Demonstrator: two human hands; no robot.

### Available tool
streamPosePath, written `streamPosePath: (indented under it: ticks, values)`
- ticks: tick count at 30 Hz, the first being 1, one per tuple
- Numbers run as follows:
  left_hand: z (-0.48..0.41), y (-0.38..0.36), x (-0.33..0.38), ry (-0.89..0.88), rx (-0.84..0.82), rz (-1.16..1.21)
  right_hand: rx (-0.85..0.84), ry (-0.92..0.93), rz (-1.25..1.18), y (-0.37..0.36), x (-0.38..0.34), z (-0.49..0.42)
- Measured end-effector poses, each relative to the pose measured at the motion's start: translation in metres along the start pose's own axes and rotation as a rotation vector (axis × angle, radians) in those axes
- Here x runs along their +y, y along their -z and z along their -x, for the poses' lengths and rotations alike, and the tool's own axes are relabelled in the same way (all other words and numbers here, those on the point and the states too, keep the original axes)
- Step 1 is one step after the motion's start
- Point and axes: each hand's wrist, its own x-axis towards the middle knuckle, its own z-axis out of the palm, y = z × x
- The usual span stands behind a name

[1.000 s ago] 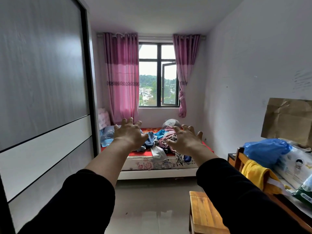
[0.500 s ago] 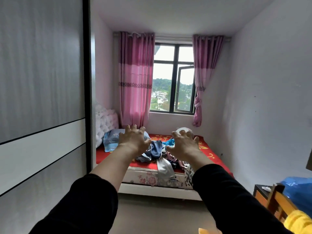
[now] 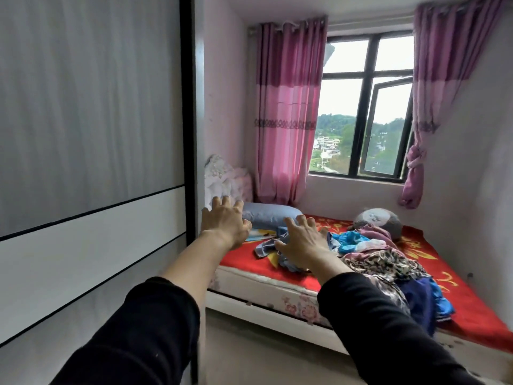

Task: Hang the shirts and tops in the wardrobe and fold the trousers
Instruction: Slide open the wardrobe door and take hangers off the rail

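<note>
My sleeves [image 3: 388, 323] are black; the bed's blanket [image 3: 469, 301] is red with yellow flowers, the curtains [image 3: 286, 112] pink, the pillow [image 3: 270, 213] grey-blue.

1. One head-worn, wide-angle camera looked forward and slightly downward into a bedroom, from above bed level.
2. It faced the bed [image 3: 244, 261] and the window [image 3: 344, 107] on the far wall.
3. The wardrobe [image 3: 83, 134] stood close along the left edge.
4. The left hand [image 3: 224, 225] and right hand [image 3: 302, 243] reached in from below, near the lens, with the bed beyond them.
</note>
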Motion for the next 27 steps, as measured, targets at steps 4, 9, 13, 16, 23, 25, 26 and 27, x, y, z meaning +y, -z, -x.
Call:
streamPosePath:
  ticks: [4,9,13,16,23,25,26,27]
  values:
    - [-0.068,-0.020,-0.039,0.058,0.065,-0.036,0.015,0.079,-0.057,-0.028,-0.032,-0.089]
    - [-0.130,-0.044,-0.088,0.118,0.141,-0.108,0.035,0.203,-0.115,-0.061,-0.068,-0.172]
    - [-0.160,-0.062,-0.134,0.171,0.230,-0.186,0.063,0.279,-0.214,-0.083,-0.102,-0.235]
    - [-0.175,-0.070,-0.165,0.208,0.305,-0.239,0.093,0.395,-0.268,-0.100,-0.133,-0.280]
    - [-0.206,-0.094,-0.226,0.335,0.475,-0.424,0.223,0.806,-0.352,-0.121,-0.210,-0.383]
    - [-0.213,-0.101,-0.240,0.355,0.507,-0.499,0.286,0.939,-0.336,-0.123,-0.228,-0.407]
    - [-0.215,-0.104,-0.248,0.360,0.523,-0.557,0.331,1.005,-0.321,-0.125,-0.236,-0.418]
    - [-0.216,-0.107,-0.256,0.361,0.539,-0.624,0.386,1.065,-0.309,-0.127,-0.243,-0.428]
